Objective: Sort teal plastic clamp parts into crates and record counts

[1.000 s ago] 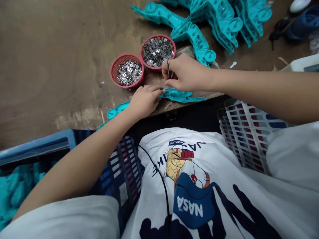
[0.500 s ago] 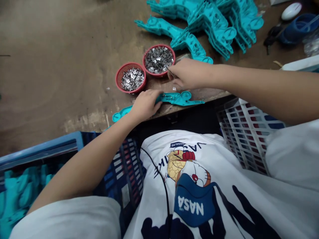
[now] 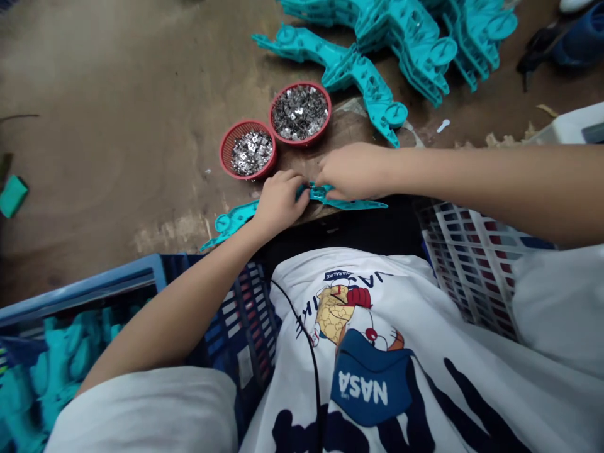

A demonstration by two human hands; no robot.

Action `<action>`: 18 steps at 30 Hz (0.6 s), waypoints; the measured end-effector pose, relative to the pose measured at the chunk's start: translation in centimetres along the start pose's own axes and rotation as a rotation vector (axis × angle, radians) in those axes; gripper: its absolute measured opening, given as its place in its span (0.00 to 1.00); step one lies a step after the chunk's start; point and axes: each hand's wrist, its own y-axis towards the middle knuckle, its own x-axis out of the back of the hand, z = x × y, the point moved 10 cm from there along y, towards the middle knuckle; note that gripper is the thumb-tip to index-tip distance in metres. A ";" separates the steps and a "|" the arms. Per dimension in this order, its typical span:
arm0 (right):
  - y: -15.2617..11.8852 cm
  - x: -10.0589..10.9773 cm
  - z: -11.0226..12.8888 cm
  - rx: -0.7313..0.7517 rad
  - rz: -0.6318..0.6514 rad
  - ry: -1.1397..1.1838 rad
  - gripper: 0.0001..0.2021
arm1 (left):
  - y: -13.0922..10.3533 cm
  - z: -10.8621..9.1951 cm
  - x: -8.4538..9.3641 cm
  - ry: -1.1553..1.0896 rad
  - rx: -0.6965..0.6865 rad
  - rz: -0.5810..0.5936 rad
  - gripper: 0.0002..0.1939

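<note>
A long turquoise plastic part lies along the near edge of the wooden table. My left hand is closed round its middle, thumb on the near side. My right hand is closed, its fingertips down on the same part just right of my left hand; whatever they pinch is hidden. Just beyond my hands stand two red baskets, a left basket and a right basket. Small metal clips fill the left one, and more metal clips fill the right one.
A pile of similar turquoise parts lies beyond the baskets. Under my left arm is a blue crate with turquoise parts in it. A white crate stands below my right arm. A blue container sits at far right.
My right hand has moved from the right basket's rim down to the turquoise part. My left hand keeps hold of the part. The view has shifted slightly.
</note>
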 end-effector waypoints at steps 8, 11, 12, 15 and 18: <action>-0.4 -1.6 1.3 0.037 0.148 -0.079 0.29 | 1.5 -0.3 0.4 0.097 0.058 0.116 0.15; -0.5 -1.7 1.4 0.044 0.154 -0.081 0.29 | 1.2 -1.1 0.1 0.221 0.040 0.116 0.16; -0.6 -1.6 1.4 0.045 0.150 -0.081 0.28 | 1.0 -1.4 0.0 0.263 0.023 0.101 0.16; -0.8 -1.3 1.6 0.041 0.138 -0.075 0.26 | 0.5 -2.5 0.4 0.315 -0.044 0.037 0.17; -1.1 -1.0 1.8 0.029 0.152 -0.044 0.23 | 0.4 -1.9 2.7 0.308 -0.058 -0.073 0.18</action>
